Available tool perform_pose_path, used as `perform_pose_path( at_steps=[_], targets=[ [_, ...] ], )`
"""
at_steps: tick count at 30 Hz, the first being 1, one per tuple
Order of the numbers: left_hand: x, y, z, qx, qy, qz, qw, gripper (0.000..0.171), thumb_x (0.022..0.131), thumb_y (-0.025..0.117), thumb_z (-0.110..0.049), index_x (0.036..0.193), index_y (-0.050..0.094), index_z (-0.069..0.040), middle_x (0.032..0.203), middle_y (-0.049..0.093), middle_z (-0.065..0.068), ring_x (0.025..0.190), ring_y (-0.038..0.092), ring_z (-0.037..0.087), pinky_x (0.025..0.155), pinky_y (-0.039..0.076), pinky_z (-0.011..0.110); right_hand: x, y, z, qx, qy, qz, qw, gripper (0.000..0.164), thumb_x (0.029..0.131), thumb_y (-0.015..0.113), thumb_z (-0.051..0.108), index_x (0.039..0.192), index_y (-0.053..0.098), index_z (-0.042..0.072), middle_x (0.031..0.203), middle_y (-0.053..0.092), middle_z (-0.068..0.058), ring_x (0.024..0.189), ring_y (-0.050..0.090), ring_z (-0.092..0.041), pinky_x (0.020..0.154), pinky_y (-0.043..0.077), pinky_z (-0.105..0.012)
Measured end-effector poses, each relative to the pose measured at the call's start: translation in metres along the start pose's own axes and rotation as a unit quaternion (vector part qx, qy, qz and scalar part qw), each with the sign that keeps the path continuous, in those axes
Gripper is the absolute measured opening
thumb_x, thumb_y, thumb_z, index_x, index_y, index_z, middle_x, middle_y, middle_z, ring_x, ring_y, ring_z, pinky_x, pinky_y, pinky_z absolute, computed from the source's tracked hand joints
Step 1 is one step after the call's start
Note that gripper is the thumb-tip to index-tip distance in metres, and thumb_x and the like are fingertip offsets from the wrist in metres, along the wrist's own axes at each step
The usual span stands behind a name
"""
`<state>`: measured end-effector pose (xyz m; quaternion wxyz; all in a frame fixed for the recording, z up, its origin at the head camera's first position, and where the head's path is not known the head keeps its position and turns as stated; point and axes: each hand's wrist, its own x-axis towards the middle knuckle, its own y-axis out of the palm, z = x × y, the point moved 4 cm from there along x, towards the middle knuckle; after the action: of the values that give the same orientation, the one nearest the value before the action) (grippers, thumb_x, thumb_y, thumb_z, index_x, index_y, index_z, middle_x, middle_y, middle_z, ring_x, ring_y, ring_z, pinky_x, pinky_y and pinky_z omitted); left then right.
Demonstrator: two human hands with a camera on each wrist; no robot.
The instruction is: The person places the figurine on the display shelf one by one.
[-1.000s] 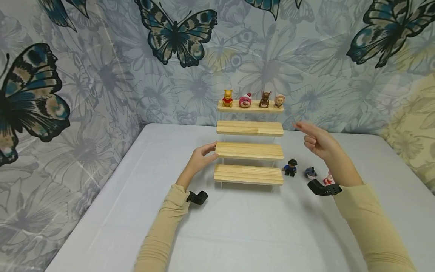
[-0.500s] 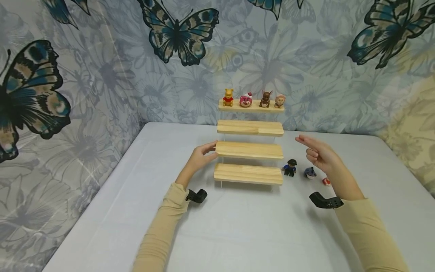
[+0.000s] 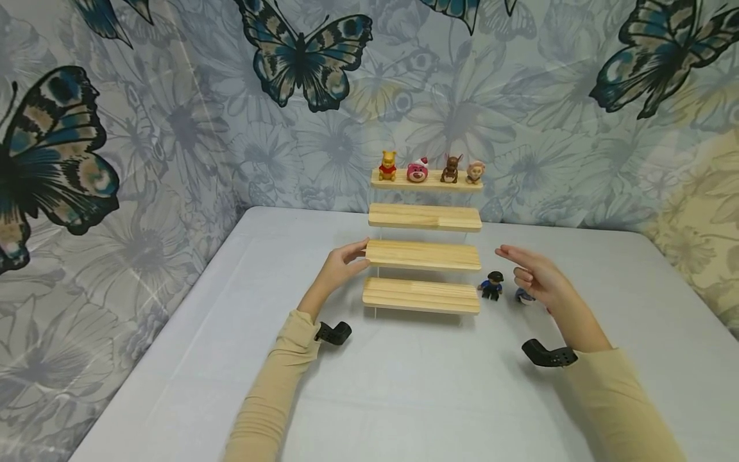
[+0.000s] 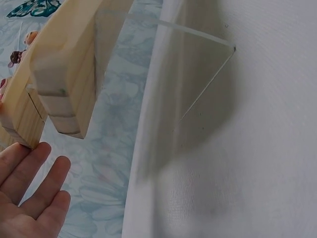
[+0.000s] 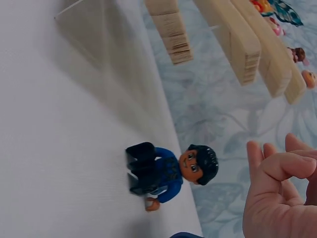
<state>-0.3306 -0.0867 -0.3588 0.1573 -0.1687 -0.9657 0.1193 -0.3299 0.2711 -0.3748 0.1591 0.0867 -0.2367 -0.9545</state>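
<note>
A wooden tiered display stand (image 3: 423,255) with several steps and clear supports stands on the table. My left hand (image 3: 337,269) touches the left end of one middle step; in the left wrist view its fingers (image 4: 42,193) are mostly straight, tips at the wood. My right hand (image 3: 541,279) hovers right of the stand, fingers loosely bent and holding nothing. Close by stands a toy figure (image 3: 492,286) with a dark cap and blue top, seen fully in the right wrist view. A small blue figurine (image 3: 523,297) is partly hidden by the right hand.
On the top step sit a yellow bear figurine (image 3: 388,166), a pink bear figurine (image 3: 417,170), a brown figurine (image 3: 450,169) and a light-faced figurine (image 3: 476,171). A butterfly-patterned cloth (image 3: 340,147) hangs behind the white-covered table (image 3: 404,385).
My right hand has come down and toward the front, near the toys beside the stand. It now covers most of the small red figurine. The left hand stays at the step.
</note>
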Motion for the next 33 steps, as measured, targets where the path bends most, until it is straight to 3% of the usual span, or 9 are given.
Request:
perform_pose_path(
  at_steps=[2, 10, 20, 28, 33],
  targets=[
    [0.000, 0.000, 0.001, 0.004, 0.001, -0.005, 1.0000, 0.048, 0.086, 0.056, -0.001, 0.128, 0.039, 0.012, 0.126, 0.045, 0.024, 0.110, 0.046, 0.035, 0.097, 0.035, 0.044, 0.000, -0.001, -0.003, -0.004, 0.000, 0.000, 1.000, 0.029, 0.098, 0.036, 0.007, 0.103, 0.064, 0.011, 0.106, 0.061, 0.000, 0.042, 0.033, -0.004, 0.038, 0.032, -0.014],
    [0.011, 0.001, 0.037, -0.003, -0.017, -0.037, 0.9992, 0.050, 0.085, 0.063, -0.012, 0.130, 0.045, 0.001, 0.125, 0.050, 0.014, 0.108, 0.050, 0.025, 0.098, 0.034, 0.039, -0.002, -0.007, -0.011, -0.016, 0.001, -0.001, 1.000, 0.031, 0.098, 0.035, 0.007, 0.103, 0.065, 0.013, 0.109, 0.060, 0.001, 0.043, 0.032, -0.004, 0.036, 0.033, -0.014],
    [0.010, 0.000, 0.037, 0.029, 0.000, -0.047, 0.9985, 0.052, 0.083, 0.065, -0.017, 0.129, 0.046, 0.001, 0.127, 0.049, 0.012, 0.108, 0.051, 0.023, 0.098, 0.033, 0.029, -0.002, -0.006, -0.011, -0.006, -0.002, 0.013, 1.000, 0.033, 0.098, 0.034, 0.005, 0.104, 0.066, 0.012, 0.109, 0.060, 0.002, 0.044, 0.028, -0.006, 0.039, 0.030, -0.015],
    [0.012, 0.000, 0.037, 0.020, -0.008, -0.042, 0.9989, 0.053, 0.083, 0.065, -0.016, 0.129, 0.045, 0.001, 0.127, 0.048, 0.012, 0.107, 0.051, 0.023, 0.098, 0.034, 0.035, -0.001, -0.006, -0.012, -0.124, -0.003, -0.046, 0.991, 0.023, 0.094, 0.047, 0.009, 0.098, 0.067, 0.020, 0.103, 0.062, 0.007, 0.043, 0.034, -0.002, 0.038, 0.032, -0.014],
    [0.013, 0.000, 0.037, 0.017, -0.012, -0.043, 0.9989, 0.053, 0.083, 0.066, -0.015, 0.129, 0.046, 0.002, 0.126, 0.049, 0.014, 0.107, 0.051, 0.025, 0.097, 0.035, 0.035, -0.001, -0.006, -0.014, -0.162, 0.005, -0.060, 0.985, 0.021, 0.093, 0.049, 0.010, 0.097, 0.067, 0.022, 0.102, 0.062, 0.009, 0.045, 0.036, -0.002, 0.038, 0.032, -0.014]
  ],
)
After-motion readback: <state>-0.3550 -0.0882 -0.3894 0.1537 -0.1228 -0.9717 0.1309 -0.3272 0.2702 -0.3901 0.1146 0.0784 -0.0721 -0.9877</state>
